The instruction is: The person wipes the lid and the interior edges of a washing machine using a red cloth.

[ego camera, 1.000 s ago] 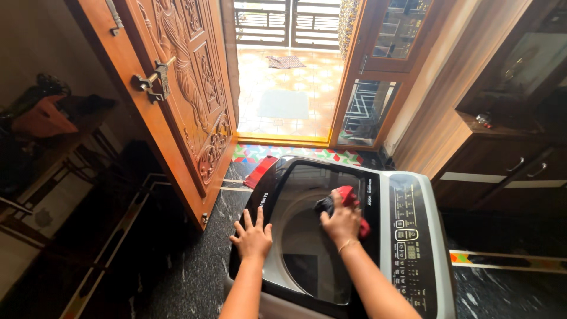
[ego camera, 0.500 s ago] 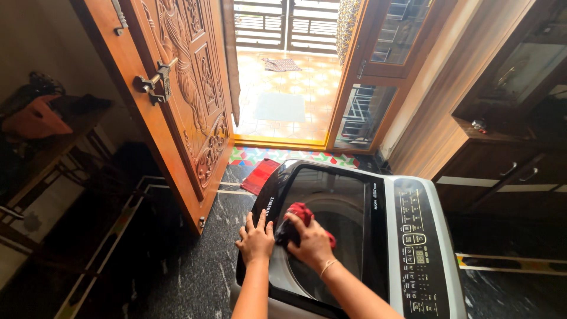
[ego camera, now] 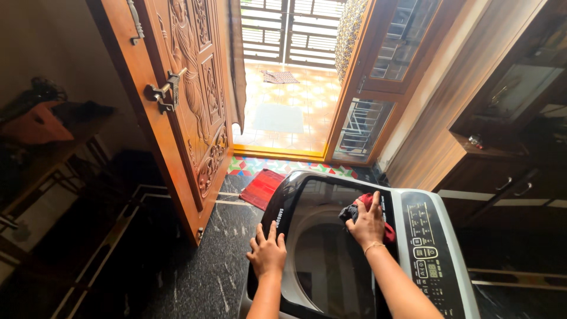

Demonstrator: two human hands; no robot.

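1. Our left hand (ego camera: pixel 267 253) rests palm down on the near left edge of the washing machine lid (ego camera: pixel 331 260), forearm coming up from below.
2. Its fingers (ego camera: pixel 260 234) are spread wide and flat on the dark rim, holding nothing.
3. Our right hand (ego camera: pixel 367 223) reaches further across the lid, wrist bent, with a thin bracelet (ego camera: pixel 373 247) on the wrist.
4. Its fingers (ego camera: pixel 374 201) press down on a red and dark cloth (ego camera: pixel 357 210), lightly curled over it.
5. The cloth lies bunched on the lid's far right part, just beside the control panel (ego camera: pixel 426 248), under and ahead of the right fingers.
6. The carved wooden door (ego camera: pixel 183 106) stands open left of the lid.
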